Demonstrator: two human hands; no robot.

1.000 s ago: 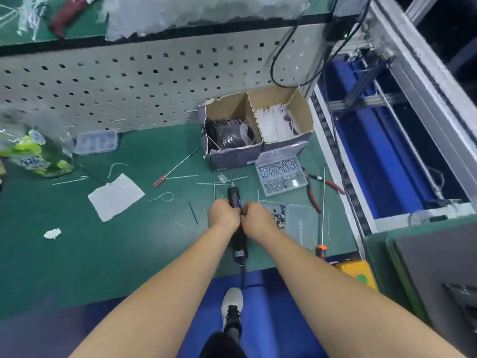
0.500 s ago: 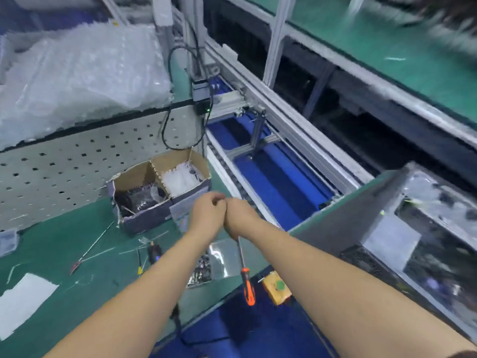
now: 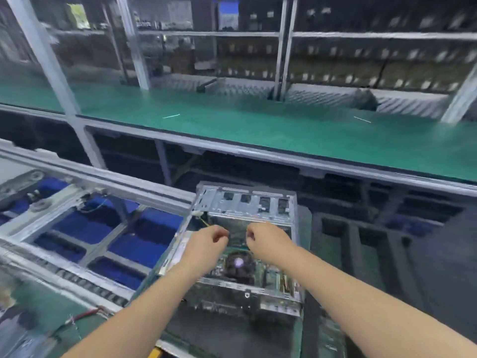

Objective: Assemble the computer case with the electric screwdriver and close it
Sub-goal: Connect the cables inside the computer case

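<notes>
The open computer case [image 3: 245,244] lay at the lower centre of the frame. Above it hovered the left hand [image 3: 206,245] and right hand [image 3: 267,241], fingers loosely curled, holding nothing visible.

No legible text, label, brand or number anywhere, all surfaces motion-blurred.

left hand [image 3: 206,245] | right hand [image 3: 267,241] | loosely curled, apart, above open computer case [image 3: 247,205]
</notes>
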